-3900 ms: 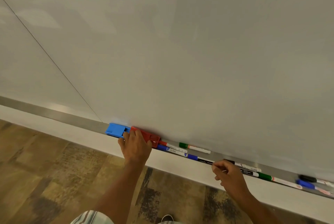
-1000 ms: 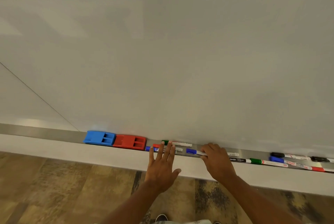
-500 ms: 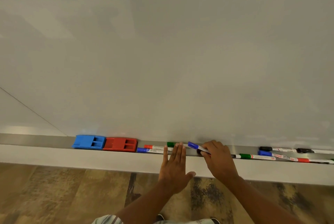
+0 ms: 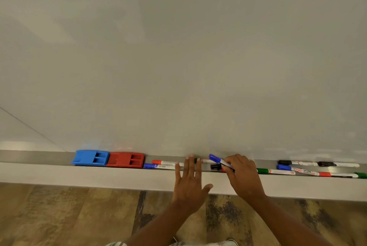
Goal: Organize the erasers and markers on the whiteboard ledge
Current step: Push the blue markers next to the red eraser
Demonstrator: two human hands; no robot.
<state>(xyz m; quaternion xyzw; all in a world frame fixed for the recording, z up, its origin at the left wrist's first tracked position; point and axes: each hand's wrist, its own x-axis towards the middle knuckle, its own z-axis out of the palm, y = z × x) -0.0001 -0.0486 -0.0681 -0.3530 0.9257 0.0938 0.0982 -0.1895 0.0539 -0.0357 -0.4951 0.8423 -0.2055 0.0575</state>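
Note:
A blue eraser (image 4: 90, 158) and a red eraser (image 4: 126, 160) sit side by side on the metal ledge (image 4: 35, 157). Right of them lie a red-capped marker (image 4: 165, 162) and a blue-capped marker (image 4: 158, 166). My left hand (image 4: 189, 184) is flat and open, its fingertips resting on the ledge over these markers' ends and beside a green marker (image 4: 202, 160). My right hand (image 4: 241, 176) pinches a blue-capped marker (image 4: 219, 161), tilted up off the ledge, above a black-capped marker (image 4: 216, 167).
Further right on the ledge lie several more markers: green (image 4: 275, 171), black (image 4: 296, 163), blue (image 4: 294, 169), another black (image 4: 337, 164) and red (image 4: 337, 174). The whiteboard (image 4: 178, 57) fills the view above. A white sill and patterned floor (image 4: 69, 216) are below.
My right hand has lifted the blue-capped marker off the ledge and tilted it up. My left hand slid right along the ledge, staying flat and open. The erasers have not moved.

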